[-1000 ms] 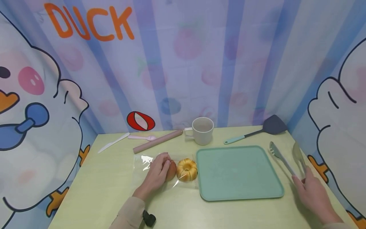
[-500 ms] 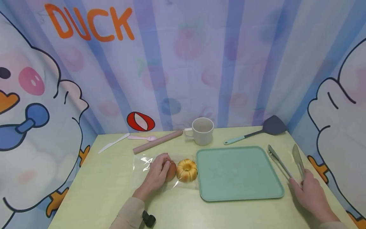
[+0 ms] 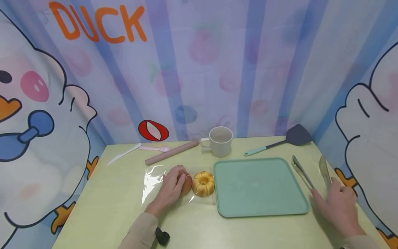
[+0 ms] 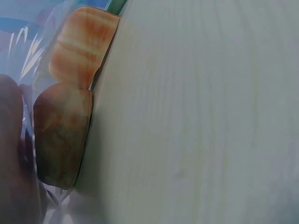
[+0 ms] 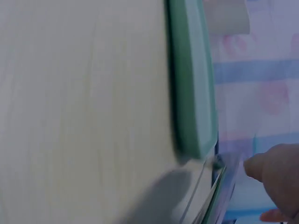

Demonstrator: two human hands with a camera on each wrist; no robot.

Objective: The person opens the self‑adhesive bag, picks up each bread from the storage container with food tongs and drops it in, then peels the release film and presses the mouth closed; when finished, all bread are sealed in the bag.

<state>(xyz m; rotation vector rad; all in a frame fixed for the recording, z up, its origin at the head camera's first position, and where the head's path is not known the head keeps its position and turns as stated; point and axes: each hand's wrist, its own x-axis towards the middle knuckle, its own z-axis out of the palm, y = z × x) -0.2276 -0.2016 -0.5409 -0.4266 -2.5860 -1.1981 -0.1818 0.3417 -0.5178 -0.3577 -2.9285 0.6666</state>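
In the head view my left hand lies over a brown bun, fingers curled around it through a clear plastic bag. A golden ring-shaped bun sits just right of it in the same bag. Both breads appear side by side in the left wrist view, the darker bun nearest my fingers. My right hand holds a pair of metal tongs near the table's right edge, its two arms spread apart. The tongs' handle end is hidden by the hand.
A green tray lies between my hands, its left edge beside the bag. Along the back are a white plastic knife, a pink fork, a pinkish rolling pin, a white mug and a dark-headed spatula.
My right hand has shifted a little left with the tongs, and its fingers have changed position. The left hand stays on the bagged bun.
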